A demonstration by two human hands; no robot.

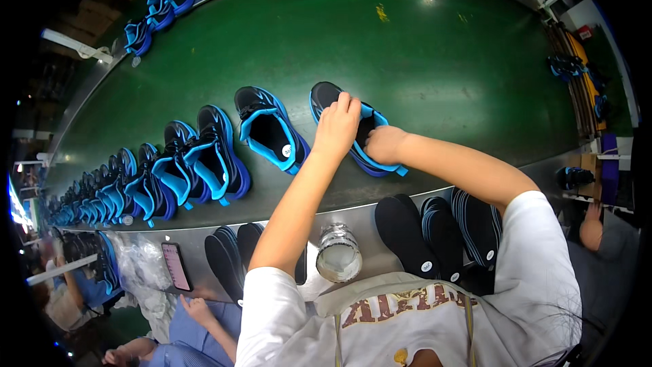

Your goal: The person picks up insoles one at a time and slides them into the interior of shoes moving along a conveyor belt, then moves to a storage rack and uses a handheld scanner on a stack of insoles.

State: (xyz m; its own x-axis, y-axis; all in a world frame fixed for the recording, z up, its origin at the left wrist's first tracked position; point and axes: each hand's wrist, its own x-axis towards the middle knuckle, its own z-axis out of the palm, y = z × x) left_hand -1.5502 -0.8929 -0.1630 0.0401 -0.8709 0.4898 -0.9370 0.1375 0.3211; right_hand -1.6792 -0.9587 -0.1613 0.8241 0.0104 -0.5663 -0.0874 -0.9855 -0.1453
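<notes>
A black sneaker with bright blue lining and sole [373, 166] stands in front of me on the green conveyor belt [421, 47], toe pointing away. My left hand [339, 126] is closed over its upper at the laces and tongue, fingers bent onto the shoe. Into the shoe's opening reaches my right hand [386, 145], its fingers curled and partly hidden inside; whatever they hold cannot be seen. Just left of my left forearm stands another sneaker of the same kind [272, 129], a round white sticker on its insole. It is apart from my hands.
Several matching sneakers [217, 156] line the belt's left side. Along the near metal ledge lie black insoles [401, 231], a tape-wrapped jar [339, 258], a phone [176, 266] and clear plastic bags [139, 261]. A co-worker's hand [198, 311] is at lower left. More sneakers [159, 12] sit across the belt.
</notes>
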